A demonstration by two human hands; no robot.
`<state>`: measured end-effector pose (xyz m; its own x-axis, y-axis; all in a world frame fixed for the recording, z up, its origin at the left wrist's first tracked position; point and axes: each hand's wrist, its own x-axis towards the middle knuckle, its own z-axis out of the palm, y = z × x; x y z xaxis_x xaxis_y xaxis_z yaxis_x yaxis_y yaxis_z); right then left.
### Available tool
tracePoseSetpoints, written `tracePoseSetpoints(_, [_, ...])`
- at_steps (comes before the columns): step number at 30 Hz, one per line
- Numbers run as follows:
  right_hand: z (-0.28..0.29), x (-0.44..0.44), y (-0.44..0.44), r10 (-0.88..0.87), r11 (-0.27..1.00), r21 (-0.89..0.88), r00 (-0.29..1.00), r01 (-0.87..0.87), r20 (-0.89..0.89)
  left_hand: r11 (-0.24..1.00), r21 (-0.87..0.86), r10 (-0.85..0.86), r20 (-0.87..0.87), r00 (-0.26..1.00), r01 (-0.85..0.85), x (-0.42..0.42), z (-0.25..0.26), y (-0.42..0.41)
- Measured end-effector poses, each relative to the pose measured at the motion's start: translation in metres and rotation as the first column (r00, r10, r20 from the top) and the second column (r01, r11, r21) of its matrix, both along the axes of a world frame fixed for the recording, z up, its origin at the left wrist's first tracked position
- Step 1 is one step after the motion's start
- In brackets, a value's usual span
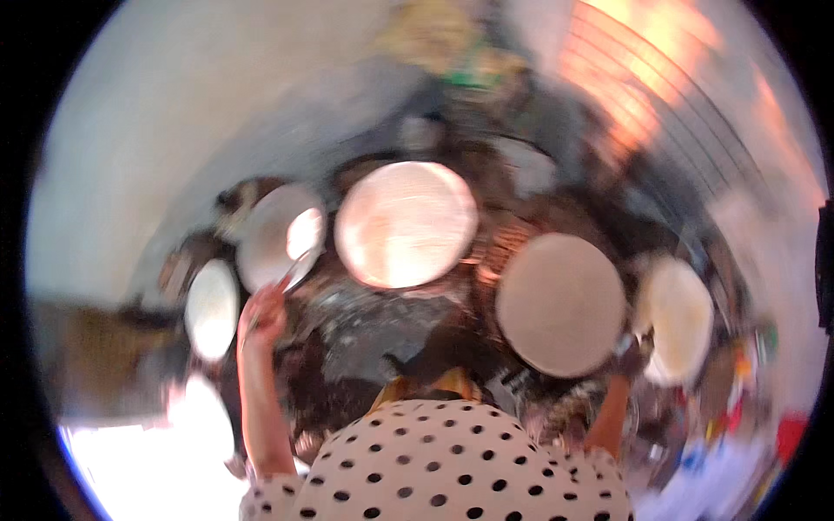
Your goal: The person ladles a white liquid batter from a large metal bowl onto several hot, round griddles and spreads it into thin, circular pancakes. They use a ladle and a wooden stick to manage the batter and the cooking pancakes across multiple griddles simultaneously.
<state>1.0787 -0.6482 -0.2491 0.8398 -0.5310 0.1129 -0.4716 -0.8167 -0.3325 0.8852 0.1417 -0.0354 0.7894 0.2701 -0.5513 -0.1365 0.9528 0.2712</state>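
My left hand [264, 314] is closed around a thin tool [296, 266], which has a reddish part near my fingers and a pale tip. That tip reaches over the lower edge of a grey-white round disc [267, 228]. On the other side, my right hand [633, 357] looks dark and blurred, between a beige disc [560, 305] and a whitish disc with a yellowish patch [677, 319]. Something small and pale shows by its fingers; its grip is unclear. A larger shiny disc [405, 225] lies ahead. Blur hides whether these discs are pans, lids or something else.
More white discs curve round on the left, one upright-looking oval [212, 309] among them. Reddish brickwork [505, 251] shows between the middle and beige discs. Dark, ash-grey ground [365, 332] lies before me. A pale wall [182, 130] rises behind; coloured items [736, 384] stand far right.
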Motion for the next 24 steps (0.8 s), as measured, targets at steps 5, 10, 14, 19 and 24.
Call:
tracePoseSetpoints(5, [0.034,-0.007,0.241,0.368,0.589,0.719,0.914,-0.370,0.170,0.496,0.723,-0.233,-0.423,0.876,0.481,0.015,0.092,0.047])
tracePoseSetpoints(10, [0.128,-0.030,0.496,0.774,0.200,0.583,0.492,-0.787,0.399,0.475,0.683,-0.223,-0.516,0.827,0.554,0.045,0.043,0.140])
tracePoseSetpoints(14, [0.122,-0.019,0.631,0.893,0.252,0.198,0.306,-0.947,0.329,0.620,0.454,-0.508,-0.389,0.768,0.640,0.088,-0.033,0.212])
tracePoseSetpoints(19, [0.048,-0.033,0.682,0.887,0.440,-0.063,0.423,-0.896,0.185,0.405,0.694,-0.321,-0.502,0.803,0.595,0.130,-0.139,0.223])
tracePoseSetpoints(24, [0.020,-0.053,0.732,0.790,0.613,0.162,0.595,-0.773,-0.149,-0.092,0.738,-0.200,-0.671,0.714,0.668,0.121,-0.143,0.237])
